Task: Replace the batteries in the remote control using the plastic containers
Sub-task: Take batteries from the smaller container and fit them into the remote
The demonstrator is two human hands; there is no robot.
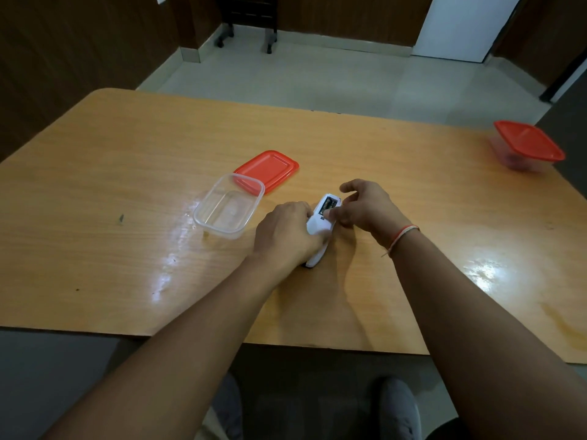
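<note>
A white remote control (318, 228) lies back-up on the wooden table (127, 160), its battery compartment uncovered with dark batteries (328, 205) inside. My left hand (286, 233) grips the remote's lower body. My right hand (362, 206) rests its thumb and fingertips on the batteries at the compartment. Just left of the hands stands an open clear plastic container (228, 206) that looks empty, with its red lid (268, 169) lying flat behind it. A second clear container with a red lid on (527, 144) sits at the table's far right edge.
The table's near edge runs just below my forearms, and my shoes (398, 408) show on the floor beneath. A wheeled chair base (247, 33) stands on the tiled floor beyond the table. A small dark speck (120, 218) lies on the left of the tabletop.
</note>
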